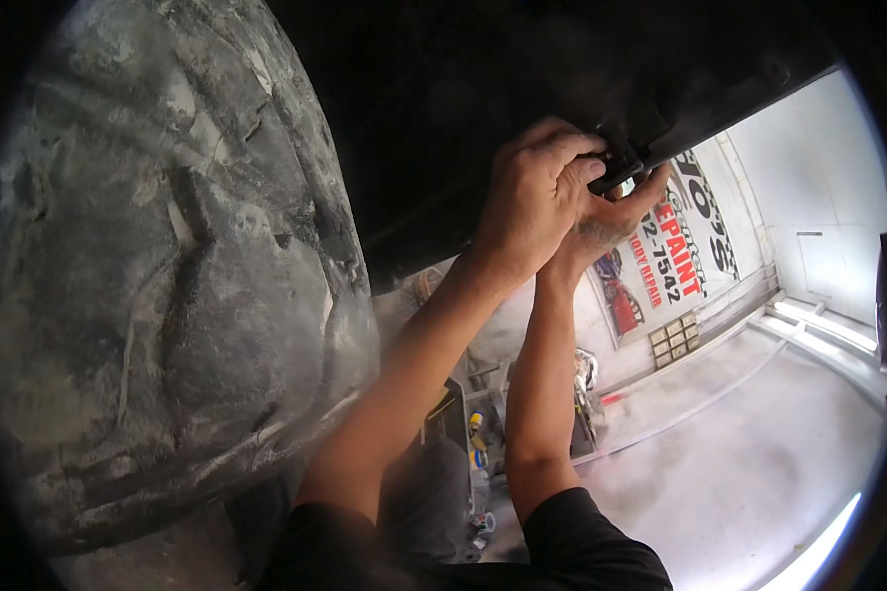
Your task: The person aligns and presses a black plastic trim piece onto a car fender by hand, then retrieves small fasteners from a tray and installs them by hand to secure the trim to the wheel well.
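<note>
Both arms reach up to the lower edge of a large black panel [434,108]. My left hand [542,182] is closed, its thumb and fingers pinching a small black bracket-like part [621,167] at that edge. My right hand [611,222] is just right of and partly behind the left one. Its thumb and a finger curl around the same part from below and the right. Dark surroundings hide the part's exact shape and how it joins the panel. Some fingertips are hidden behind it.
A big, dusty, dented grey moulded piece [237,266] fills the left side. On the right, a banner [660,251] hangs on a white wall near a light tube [823,325]. Below my arms are a dark tray or cart [458,414] and several small containers.
</note>
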Available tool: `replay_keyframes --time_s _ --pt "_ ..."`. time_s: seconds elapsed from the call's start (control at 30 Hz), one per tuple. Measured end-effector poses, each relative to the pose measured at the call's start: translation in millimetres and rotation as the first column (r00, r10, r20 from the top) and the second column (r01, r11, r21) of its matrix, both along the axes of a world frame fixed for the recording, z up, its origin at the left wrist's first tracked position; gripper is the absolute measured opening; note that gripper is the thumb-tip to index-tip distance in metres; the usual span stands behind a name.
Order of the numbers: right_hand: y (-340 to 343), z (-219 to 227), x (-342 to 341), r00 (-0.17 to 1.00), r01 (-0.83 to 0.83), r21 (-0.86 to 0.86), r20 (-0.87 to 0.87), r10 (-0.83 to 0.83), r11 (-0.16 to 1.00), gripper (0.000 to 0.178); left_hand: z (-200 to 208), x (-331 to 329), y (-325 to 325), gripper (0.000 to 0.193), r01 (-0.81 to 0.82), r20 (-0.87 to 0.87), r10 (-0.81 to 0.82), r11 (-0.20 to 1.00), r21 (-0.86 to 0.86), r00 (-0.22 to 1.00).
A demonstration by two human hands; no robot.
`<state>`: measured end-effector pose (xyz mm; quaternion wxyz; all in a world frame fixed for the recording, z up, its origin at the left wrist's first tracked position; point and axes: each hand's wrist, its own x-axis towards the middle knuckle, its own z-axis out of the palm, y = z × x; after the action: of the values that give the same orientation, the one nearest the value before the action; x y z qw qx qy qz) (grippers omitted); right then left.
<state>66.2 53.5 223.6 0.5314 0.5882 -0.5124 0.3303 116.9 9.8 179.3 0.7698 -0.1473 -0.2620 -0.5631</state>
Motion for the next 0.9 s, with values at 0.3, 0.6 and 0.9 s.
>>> replay_keyframes --time_s 0.3,0.6,0.9 --pt "-1.6 3.0 5.0 0.997 0.056 -0.022 0.052 -0.054 0.998 0.089 10.8 0.0 -6.9 0.010 -0.250 0.000 0.250 0.968 -0.009 0.968" --pt "-2.9 0.1 4.7 0.995 -0.076 -0.003 0.069 0.076 0.997 0.089 3.0 9.6 2.7 0.010 0.010 -0.042 0.000 0.976 0.219 0.999" --pt "2.0 6.1 -4.4 0.997 0.069 -0.028 -0.024 -0.070 0.997 0.089 -0.2 12.0 3.4 0.016 -0.298 0.218 0.294 0.954 -0.013 0.931"
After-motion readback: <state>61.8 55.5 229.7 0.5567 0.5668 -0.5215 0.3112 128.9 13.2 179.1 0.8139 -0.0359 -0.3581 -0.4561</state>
